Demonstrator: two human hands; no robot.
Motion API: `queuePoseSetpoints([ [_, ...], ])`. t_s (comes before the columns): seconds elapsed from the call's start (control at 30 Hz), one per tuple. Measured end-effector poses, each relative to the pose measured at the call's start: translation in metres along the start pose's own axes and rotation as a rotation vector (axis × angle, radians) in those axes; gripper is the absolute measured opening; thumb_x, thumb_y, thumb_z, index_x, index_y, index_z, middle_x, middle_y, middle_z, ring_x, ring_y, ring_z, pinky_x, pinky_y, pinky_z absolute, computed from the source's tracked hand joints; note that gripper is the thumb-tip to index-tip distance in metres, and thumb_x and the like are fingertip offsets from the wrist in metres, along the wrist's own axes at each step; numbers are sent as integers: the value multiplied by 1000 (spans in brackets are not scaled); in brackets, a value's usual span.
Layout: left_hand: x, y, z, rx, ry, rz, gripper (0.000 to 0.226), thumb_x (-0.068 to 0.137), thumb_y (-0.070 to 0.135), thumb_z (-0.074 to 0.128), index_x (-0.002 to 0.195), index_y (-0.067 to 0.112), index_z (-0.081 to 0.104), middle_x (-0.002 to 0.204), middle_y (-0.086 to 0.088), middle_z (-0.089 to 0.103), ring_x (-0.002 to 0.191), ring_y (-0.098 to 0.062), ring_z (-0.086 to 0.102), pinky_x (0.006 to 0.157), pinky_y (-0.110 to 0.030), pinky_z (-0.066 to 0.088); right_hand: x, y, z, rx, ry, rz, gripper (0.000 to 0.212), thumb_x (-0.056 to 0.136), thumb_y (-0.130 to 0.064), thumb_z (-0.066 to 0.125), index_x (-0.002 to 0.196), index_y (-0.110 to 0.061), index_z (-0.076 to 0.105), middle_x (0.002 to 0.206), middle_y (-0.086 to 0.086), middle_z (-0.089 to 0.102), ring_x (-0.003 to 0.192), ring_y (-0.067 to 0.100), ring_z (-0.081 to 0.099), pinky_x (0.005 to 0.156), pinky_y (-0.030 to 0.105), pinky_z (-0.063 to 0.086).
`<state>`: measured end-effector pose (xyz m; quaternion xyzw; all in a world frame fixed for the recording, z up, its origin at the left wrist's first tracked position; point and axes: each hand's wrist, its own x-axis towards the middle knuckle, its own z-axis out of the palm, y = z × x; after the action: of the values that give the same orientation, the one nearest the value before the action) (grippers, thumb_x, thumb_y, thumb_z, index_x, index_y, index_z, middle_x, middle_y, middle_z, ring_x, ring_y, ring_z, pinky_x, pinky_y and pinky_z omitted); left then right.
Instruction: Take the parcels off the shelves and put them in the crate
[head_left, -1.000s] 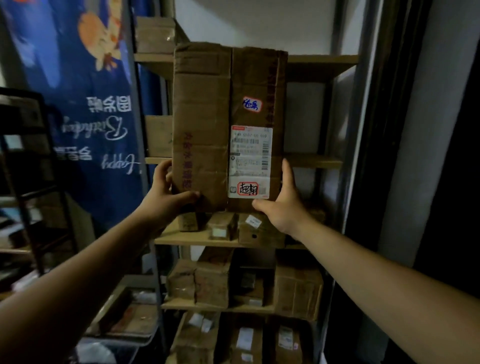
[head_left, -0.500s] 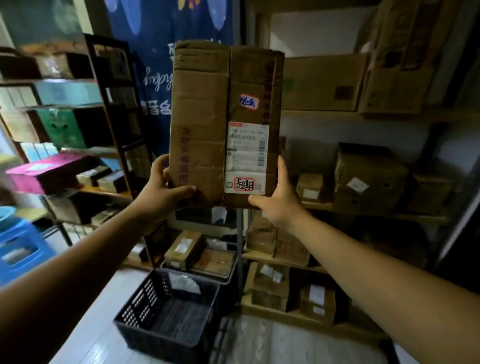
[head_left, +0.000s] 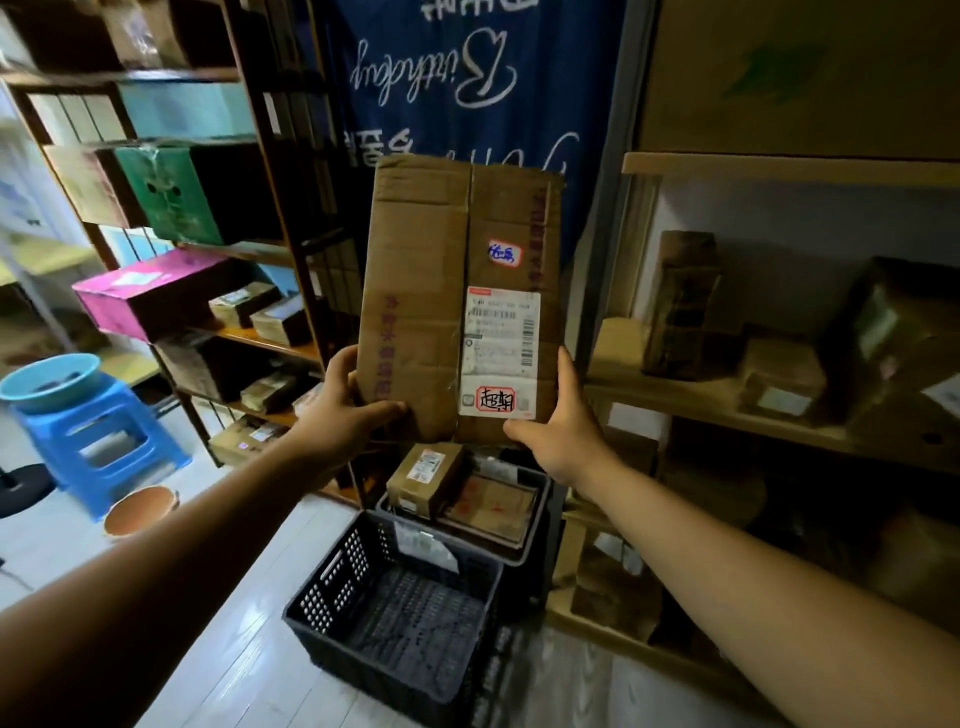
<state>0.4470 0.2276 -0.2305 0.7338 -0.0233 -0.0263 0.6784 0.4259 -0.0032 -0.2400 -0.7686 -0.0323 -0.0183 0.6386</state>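
Note:
A tall brown cardboard parcel (head_left: 426, 291) with a white shipping label hangs upright in front of me, above the floor. My left hand (head_left: 345, 415) grips its lower left corner, thumb across the front. My right hand (head_left: 561, 431) grips its lower right corner. Below stands a black perforated crate (head_left: 363, 639) on the floor, with only a small white packet visible at its back. Behind the black crate is a second grey crate (head_left: 543, 514) holding several brown parcels (head_left: 426, 478). More parcels (head_left: 779, 379) sit on the wooden shelves at the right.
A dark metal rack (head_left: 280, 218) on the left holds pink, green and brown boxes. A blue stool (head_left: 104, 441) with a blue bowl (head_left: 49, 376) stands at the far left, a round orange lid by it. A blue banner (head_left: 467, 93) hangs behind. The floor is pale boards.
I have turned left and down with the parcel, away from the wooden shelves. The parcel now hangs lower, above the two crates, and both hands keep the same grip.

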Motion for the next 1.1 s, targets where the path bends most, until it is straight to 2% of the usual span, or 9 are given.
queuePoseSetpoints([
  [0.17,63,-21,-21,12,13,-83,73,87,-3,57,137,38,23,117,-5,53,99,-27,60,54,-24,56,64,17,21,16,-45,43,95,84,8,62,150,-27,5,120,-13,42,112,2,41,92,21,37],
  [0.27,99,-37,-33,-15,1,-127,72,86,-3,59,133,41,26,119,-7,54,102,-29,61,64,-34,58,96,28,31,2,-39,80,93,83,7,64,149,-27,9,118,-13,45,109,1,43,83,11,39],
  [0.37,133,-54,-42,-56,-19,-157,75,84,-3,61,137,39,27,123,-9,54,107,-31,60,77,-49,57,125,41,40,1,-34,135,98,84,7,63,151,-27,0,139,-4,43,122,8,43,92,20,35],
  [0.47,172,-71,-54,-49,-69,-188,76,83,-3,62,138,37,27,123,-10,53,107,-32,59,82,-54,54,157,60,58,-5,13,193,102,82,7,64,151,-30,-1,146,-3,39,132,14,40,99,25,34],
  [0.53,199,-80,-65,-52,-100,-200,75,83,-4,62,137,34,27,121,-10,54,106,-32,59,81,-50,55,179,71,74,-35,61,211,104,80,5,67,152,-31,1,148,-3,39,134,17,39,109,36,35],
  [0.63,243,-93,-90,-41,-182,-225,74,83,-2,63,136,35,26,116,-7,56,105,-32,60,76,-44,56,211,84,102,-59,132,253,105,78,0,70,152,-32,1,149,-3,38,135,17,39,111,47,35],
  [0.83,320,-112,-125,37,-348,-247,77,84,0,63,139,33,21,113,-4,56,98,-23,61,68,-35,56,265,103,143,-104,247,341,104,79,-1,70,151,-32,3,146,-5,41,133,15,40,110,44,36],
  [1.0,358,-141,-120,33,-399,-281,74,84,-2,61,141,25,22,114,-5,57,97,-19,61,59,-24,55,289,127,149,-92,277,404,98,82,4,66,152,-29,5,145,-4,41,131,12,39,100,29,36],
  [1.1,381,-174,-104,70,-424,-300,68,85,2,62,137,26,26,118,-7,57,96,-19,60,55,-20,53,307,163,141,-88,278,456,98,82,4,66,152,-28,5,145,-4,42,131,13,40,103,33,38],
])
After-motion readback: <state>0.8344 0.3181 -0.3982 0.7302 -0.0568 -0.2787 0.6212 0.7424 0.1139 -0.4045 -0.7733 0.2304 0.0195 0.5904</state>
